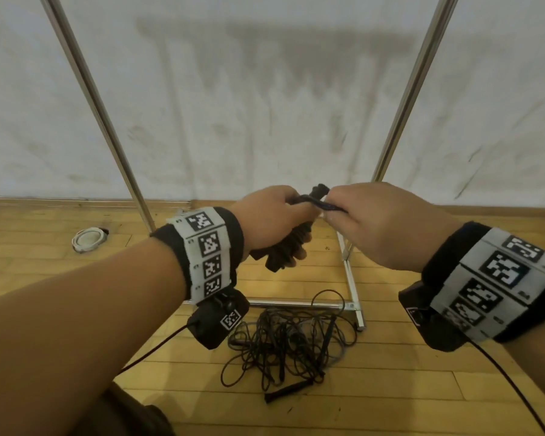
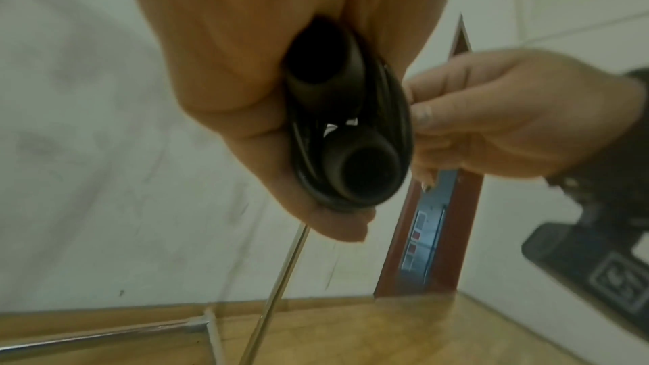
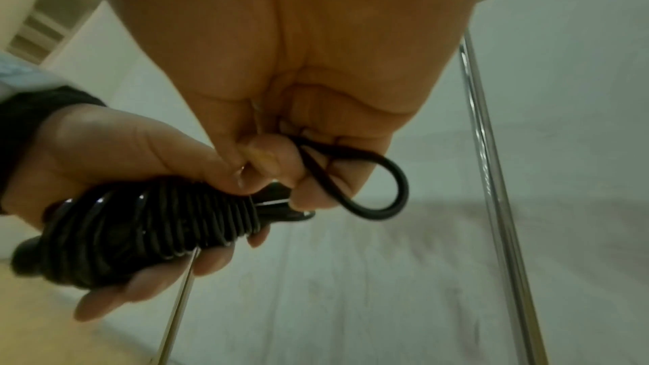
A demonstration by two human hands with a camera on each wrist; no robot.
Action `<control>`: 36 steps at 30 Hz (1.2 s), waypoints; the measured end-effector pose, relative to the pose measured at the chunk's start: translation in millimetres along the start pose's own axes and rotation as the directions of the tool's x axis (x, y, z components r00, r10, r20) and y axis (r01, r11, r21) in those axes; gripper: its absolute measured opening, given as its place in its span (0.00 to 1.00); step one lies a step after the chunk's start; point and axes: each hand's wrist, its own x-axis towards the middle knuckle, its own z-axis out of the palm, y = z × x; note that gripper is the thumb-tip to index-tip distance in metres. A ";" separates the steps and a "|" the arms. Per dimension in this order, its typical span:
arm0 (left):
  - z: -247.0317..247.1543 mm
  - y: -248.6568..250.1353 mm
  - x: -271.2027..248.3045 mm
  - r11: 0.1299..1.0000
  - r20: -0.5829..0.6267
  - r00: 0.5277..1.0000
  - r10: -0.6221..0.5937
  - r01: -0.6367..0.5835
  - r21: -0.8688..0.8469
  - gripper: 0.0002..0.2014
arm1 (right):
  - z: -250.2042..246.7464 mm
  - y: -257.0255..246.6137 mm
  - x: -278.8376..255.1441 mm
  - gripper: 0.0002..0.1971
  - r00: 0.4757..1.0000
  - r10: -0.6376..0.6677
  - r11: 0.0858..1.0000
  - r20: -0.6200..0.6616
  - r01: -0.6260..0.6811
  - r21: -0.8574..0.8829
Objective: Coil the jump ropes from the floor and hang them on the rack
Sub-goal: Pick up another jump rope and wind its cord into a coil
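My left hand point(image 1: 272, 221) grips a black jump rope bundle point(image 1: 288, 248), its cord wound tightly round the two handles point(image 2: 358, 165). The windings point(image 3: 158, 229) show clearly in the right wrist view. My right hand point(image 1: 368, 221) pinches a small loop of the cord point(image 3: 386, 190) at the bundle's upper end. Both hands meet in mid-air between the two chrome uprights of the rack point(image 1: 98, 102). A tangled pile of more black jump ropes point(image 1: 293, 338) lies on the wooden floor below, by the rack's base bar point(image 1: 296, 303).
The rack's right upright point(image 1: 412, 89) and floor foot point(image 1: 353, 284) stand close to a white wall point(image 1: 265, 89). A round white floor fitting point(image 1: 88, 240) sits at the left. A dark red door frame point(image 2: 435, 232) is at the right.
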 end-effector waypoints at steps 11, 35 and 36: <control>-5.3 18.8 -20.5 0.863 0.179 0.983 0.046 0.051 -0.503 0.29 | 5.5 31.9 -1.2 0.13 0.998 0.057 0.950 0.011 -0.058 0.307; 1.9 15.3 -21.6 0.904 0.002 0.985 0.173 -0.158 -0.397 0.20 | -1.4 39.3 6.1 0.24 0.940 0.331 -0.083 0.084 -0.059 0.995; 1.6 15.4 -21.1 0.899 -0.015 0.985 0.172 -0.164 -0.406 0.20 | -3.1 39.6 6.1 0.24 0.944 0.316 -0.103 0.091 -0.061 0.993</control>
